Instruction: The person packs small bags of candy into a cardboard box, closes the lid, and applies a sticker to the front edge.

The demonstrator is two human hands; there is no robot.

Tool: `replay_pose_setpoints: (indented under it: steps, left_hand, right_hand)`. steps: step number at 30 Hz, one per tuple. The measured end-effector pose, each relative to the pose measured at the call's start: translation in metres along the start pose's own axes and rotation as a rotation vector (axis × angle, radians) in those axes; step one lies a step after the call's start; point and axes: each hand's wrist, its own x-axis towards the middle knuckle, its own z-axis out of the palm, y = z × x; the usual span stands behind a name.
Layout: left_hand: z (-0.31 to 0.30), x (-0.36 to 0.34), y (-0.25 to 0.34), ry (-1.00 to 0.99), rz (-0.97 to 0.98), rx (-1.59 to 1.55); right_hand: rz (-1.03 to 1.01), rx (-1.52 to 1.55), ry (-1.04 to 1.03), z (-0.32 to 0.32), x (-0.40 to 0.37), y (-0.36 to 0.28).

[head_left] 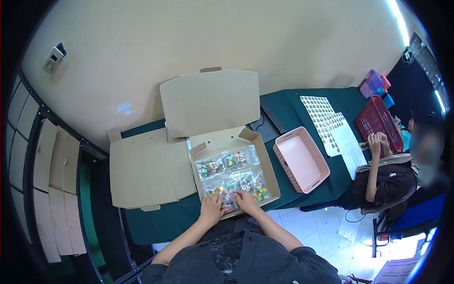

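Looks like a small packing workshop. Has cartons (43, 213) filling a metal rack (41, 110), cloth-covered table (161, 227) with open box (270, 176) of filled bags (241, 158), label sheets (319, 111) and plastic baskets (287, 170), plus a second person (388, 184) seated alongside.

A seated person (390, 182) (in a dark shirt) is beside a maroon basket (377, 119), near a purple container (374, 79).

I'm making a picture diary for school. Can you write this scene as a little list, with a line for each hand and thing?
Left hand: fingers spread on the bags
Right hand: touching the bags
Bags: clear, colourful bits inside, in the box
Box: cardboard, open
Pink basket: right of the box
Sheets: rows of small round marks
Red basket: farther right, near another person
Tablecloth: dark green
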Motion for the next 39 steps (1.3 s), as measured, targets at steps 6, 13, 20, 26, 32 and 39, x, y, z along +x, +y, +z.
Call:
replay_pose_setpoints:
  steps: [6, 13, 20, 26, 32, 39]
  left_hand:
    - [0.004, -0.001, -0.002, 0.005, 0.025, 0.087]
    - [-0.009, 0.005, 0.006, -0.026, 0.069, 0.048]
    - [0.003, 0.028, 0.006, -0.015, 0.299, 0.029]
    - [0.014, 0.032, 0.002, -0.092, 0.208, 0.025]
    - [0.008, 0.028, 0.006, -0.131, 0.184, 0.039]
    - [0.014, 0.024, 0.006, 0.006, 0.226, 0.014]
  right_hand:
    - [0.144, -0.260, 0.109, -0.017, 0.003, 0.009]
    - [0.091, -0.250, 0.112, -0.008, 0.004, 0.014]
    - [0.122, -0.158, 0.256, -0.032, 0.014, 0.018]
    - [0.151, -0.187, 0.240, -0.048, 0.025, 0.061]
    - [0.142, -0.218, 0.174, -0.046, 0.020, 0.053]
    - [0.102, -0.301, 0.167, -0.042, 0.016, 0.046]
